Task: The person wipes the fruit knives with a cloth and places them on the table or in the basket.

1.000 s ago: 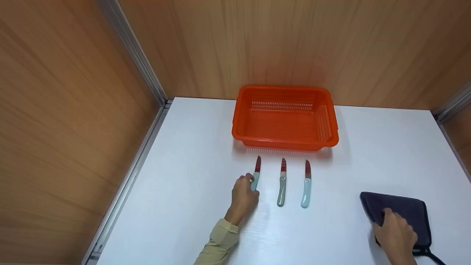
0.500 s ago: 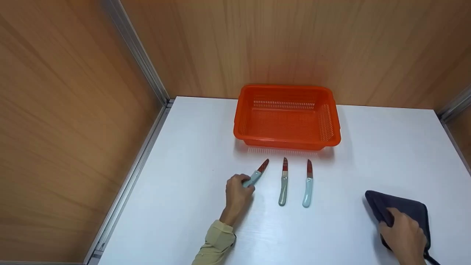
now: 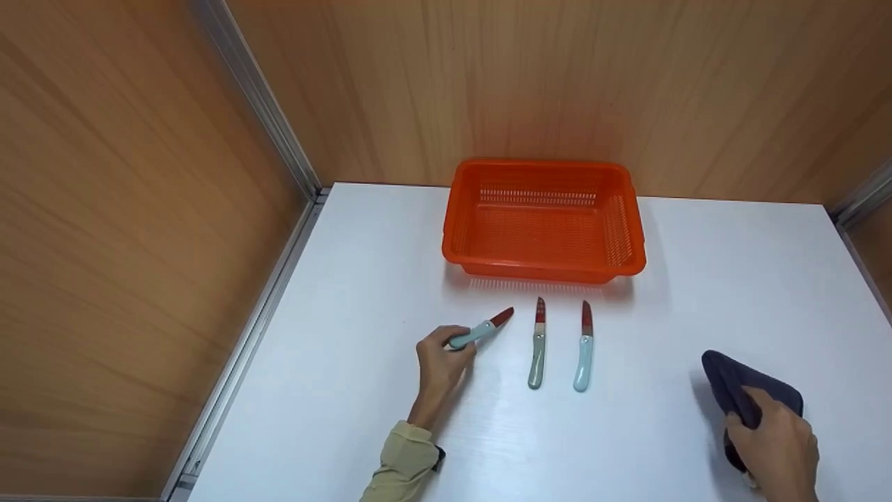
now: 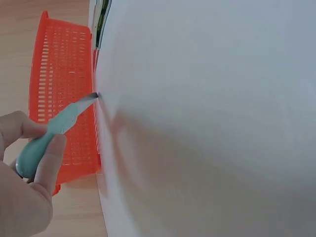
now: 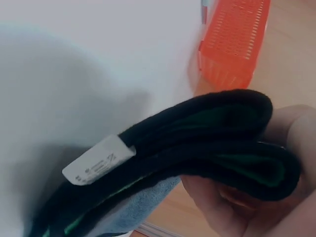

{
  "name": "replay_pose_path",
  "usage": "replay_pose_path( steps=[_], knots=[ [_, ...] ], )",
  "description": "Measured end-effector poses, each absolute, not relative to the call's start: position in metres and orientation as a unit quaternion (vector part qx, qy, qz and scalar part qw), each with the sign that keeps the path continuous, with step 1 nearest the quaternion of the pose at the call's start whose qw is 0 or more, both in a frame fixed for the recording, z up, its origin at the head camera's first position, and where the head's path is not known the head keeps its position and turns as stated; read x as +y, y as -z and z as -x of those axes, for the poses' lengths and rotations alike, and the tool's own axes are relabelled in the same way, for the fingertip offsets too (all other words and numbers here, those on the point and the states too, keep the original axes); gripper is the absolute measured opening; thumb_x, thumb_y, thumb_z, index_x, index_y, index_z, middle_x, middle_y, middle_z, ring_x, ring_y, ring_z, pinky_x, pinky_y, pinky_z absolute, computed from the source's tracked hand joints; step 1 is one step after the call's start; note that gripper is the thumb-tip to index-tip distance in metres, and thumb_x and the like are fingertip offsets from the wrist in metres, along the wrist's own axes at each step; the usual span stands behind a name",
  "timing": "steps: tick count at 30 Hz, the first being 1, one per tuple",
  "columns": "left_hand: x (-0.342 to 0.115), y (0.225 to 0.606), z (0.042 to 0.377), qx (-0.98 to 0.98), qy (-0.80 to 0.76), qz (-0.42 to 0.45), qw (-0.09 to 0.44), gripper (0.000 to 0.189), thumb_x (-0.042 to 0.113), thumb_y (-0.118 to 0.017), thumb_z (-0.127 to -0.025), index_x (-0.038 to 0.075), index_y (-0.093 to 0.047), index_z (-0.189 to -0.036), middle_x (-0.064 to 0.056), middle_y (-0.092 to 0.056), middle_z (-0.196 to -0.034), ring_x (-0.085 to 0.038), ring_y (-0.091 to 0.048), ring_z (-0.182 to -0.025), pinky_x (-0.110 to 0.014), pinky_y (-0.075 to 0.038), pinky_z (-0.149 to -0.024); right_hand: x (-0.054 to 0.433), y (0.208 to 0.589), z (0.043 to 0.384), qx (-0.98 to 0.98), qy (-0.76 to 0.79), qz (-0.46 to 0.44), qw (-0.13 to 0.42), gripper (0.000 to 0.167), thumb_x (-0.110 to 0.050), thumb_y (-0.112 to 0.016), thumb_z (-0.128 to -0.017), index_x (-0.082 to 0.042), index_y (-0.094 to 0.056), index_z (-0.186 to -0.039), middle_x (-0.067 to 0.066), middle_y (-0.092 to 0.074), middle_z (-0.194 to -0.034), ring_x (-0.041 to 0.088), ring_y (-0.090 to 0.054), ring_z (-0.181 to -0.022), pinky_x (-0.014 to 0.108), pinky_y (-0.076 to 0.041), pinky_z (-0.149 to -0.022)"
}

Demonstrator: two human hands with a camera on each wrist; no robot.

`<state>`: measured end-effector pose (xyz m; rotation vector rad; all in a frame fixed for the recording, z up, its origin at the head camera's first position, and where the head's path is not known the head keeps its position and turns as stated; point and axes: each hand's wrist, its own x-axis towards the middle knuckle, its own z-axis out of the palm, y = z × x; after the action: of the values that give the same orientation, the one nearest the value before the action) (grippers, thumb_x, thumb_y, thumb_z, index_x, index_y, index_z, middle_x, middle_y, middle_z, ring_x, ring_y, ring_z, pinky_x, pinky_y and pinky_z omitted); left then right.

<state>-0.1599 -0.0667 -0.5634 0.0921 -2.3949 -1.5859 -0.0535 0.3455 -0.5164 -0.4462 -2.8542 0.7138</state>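
Between thumb and fingers, my left hand [image 3: 439, 366] pinches a small knife [image 3: 477, 333] by its light blue handle, the blade slanting up and right. The left wrist view shows the same knife [image 4: 63, 118] with the blade pointing away from the fingers. My right hand [image 3: 780, 439] grips a folded navy cloth [image 3: 726, 380] at the right of the table. Its dark folded edges [image 5: 197, 131] and a white label [image 5: 98, 160] show in the right wrist view. A grey-green knife [image 3: 537, 352] and another light blue knife [image 3: 583, 355] lie side by side on the table.
An orange perforated basket [image 3: 543, 270] stands behind the knives, near the back wooden panel [image 3: 390, 90]. The white table [image 3: 334, 335] is bordered by a wooden side panel and a metal rail [image 3: 237, 376] on the left.
My left hand has drawn its knife leftward and turned it from nearly upright to a rightward slant. My right hand has moved right, bunching and lifting the navy cloth.
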Motion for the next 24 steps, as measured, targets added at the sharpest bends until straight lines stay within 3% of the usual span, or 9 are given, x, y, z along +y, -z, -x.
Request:
replay_pose_path(
  steps=[5, 9, 12, 16, 24],
  knots=[
    [-0.069, 0.561, 0.155, -0.809, 0.563, -0.009, 0.169, 0.020, -0.002, -0.075, -0.072, 0.004, -0.074, -0.090, -0.003, -0.070, -0.089, -0.017, -0.066, -0.085, -0.032, -0.056, -0.076, 0.345, 0.508, 0.051, -0.950, -0.251, 0.170, 0.074, 0.046, -0.001, -0.067, -0.074, 0.012, -0.057, -0.117, 0.043, -0.054, -0.107, 0.062, -0.050, -0.096, 0.069, -0.043, -0.076],
    [-0.069, 0.556, 0.151, -0.797, 0.574, 0.009, 0.190, 0.021, -0.003, -0.075, -0.071, 0.005, -0.073, -0.091, -0.003, -0.070, -0.091, -0.017, -0.066, -0.085, -0.032, -0.057, -0.074, 0.344, 0.500, 0.049, -0.946, -0.257, 0.172, 0.092, 0.044, 0.001, -0.068, -0.073, 0.013, -0.058, -0.114, 0.043, -0.055, -0.104, 0.059, -0.054, -0.092, 0.065, -0.047, -0.072],
    [-0.068, 0.550, 0.147, -0.787, 0.585, 0.022, 0.194, 0.022, -0.003, -0.074, -0.072, 0.006, -0.073, -0.092, -0.003, -0.070, -0.091, -0.017, -0.067, -0.086, -0.030, -0.057, -0.072, 0.341, 0.494, 0.048, -0.942, -0.260, 0.179, 0.116, 0.042, 0.003, -0.068, -0.071, 0.014, -0.061, -0.111, 0.039, -0.059, -0.095, 0.052, -0.059, -0.078, 0.051, -0.052, -0.056],
    [-0.064, 0.542, 0.142, -0.773, 0.601, 0.042, 0.197, 0.023, -0.007, -0.074, -0.072, 0.003, -0.073, -0.092, -0.006, -0.070, -0.092, -0.019, -0.068, -0.085, -0.027, -0.057, -0.068, 0.335, 0.485, 0.046, -0.935, -0.264, 0.191, 0.142, 0.040, 0.004, -0.069, -0.071, 0.014, -0.062, -0.109, 0.036, -0.060, -0.090, 0.040, -0.060, -0.065, 0.026, -0.044, -0.040],
    [-0.055, 0.504, 0.125, -0.763, 0.596, 0.111, 0.222, 0.021, -0.014, -0.070, -0.072, -0.008, -0.070, -0.091, -0.017, -0.068, -0.089, -0.029, -0.068, -0.079, -0.030, -0.058, -0.063, 0.319, 0.463, 0.040, -0.920, -0.292, 0.168, 0.200, 0.041, 0.005, -0.070, -0.071, 0.011, -0.062, -0.111, 0.032, -0.061, -0.092, 0.044, -0.061, -0.074, 0.002, -0.031, -0.043]
  ],
)
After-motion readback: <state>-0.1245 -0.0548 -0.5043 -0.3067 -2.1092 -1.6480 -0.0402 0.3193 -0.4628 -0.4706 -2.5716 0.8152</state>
